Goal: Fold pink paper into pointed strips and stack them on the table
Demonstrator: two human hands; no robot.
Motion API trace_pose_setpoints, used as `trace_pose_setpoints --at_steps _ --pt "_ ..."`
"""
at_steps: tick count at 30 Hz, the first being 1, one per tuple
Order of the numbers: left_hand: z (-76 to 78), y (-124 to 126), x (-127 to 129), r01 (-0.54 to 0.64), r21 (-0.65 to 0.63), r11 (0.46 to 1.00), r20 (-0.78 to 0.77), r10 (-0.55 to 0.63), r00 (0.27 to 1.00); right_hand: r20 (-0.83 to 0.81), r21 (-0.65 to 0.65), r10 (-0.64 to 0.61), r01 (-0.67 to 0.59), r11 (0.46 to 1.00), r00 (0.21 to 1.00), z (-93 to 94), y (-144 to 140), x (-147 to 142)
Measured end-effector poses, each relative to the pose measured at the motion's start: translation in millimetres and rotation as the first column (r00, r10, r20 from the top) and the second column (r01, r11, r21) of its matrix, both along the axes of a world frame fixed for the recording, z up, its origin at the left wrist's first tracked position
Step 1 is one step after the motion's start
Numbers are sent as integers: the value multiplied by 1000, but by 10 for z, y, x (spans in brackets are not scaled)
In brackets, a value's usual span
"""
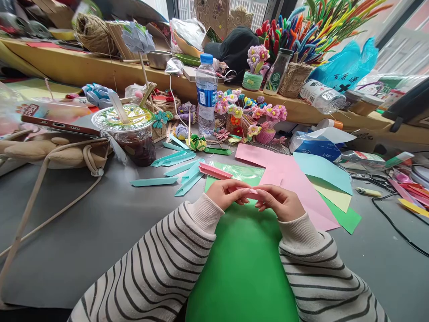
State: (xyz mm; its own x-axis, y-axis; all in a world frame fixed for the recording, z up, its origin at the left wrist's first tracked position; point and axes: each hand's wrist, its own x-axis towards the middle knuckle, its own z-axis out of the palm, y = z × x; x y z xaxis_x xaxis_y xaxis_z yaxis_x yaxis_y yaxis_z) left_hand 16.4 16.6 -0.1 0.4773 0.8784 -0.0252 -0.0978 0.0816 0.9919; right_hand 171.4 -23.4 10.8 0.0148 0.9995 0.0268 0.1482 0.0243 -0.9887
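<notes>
Folded strip [252,192] held between left hand [226,192] and right hand [279,202], above paper sheet [244,259]; drink cup [132,132] far left, water bottle [206,96] behind.

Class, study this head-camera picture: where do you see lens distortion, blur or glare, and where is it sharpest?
Head view: wide-angle bending curves the wooden shelf and stretches the striped sleeves; the top left corner by the twine ball is smeared; daylight from the windows washes out the top right; soft, even light, faint shadows; sharpest at the left hand, right hand and pink folded paper.
</notes>
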Motion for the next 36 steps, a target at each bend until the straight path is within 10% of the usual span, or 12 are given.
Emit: trace_pose_setpoints --at_steps 36 --pt "-27 -13 35 -111 -91 990 17 113 993 -1 -30 -98 98 995 995 -58 -1 -45"
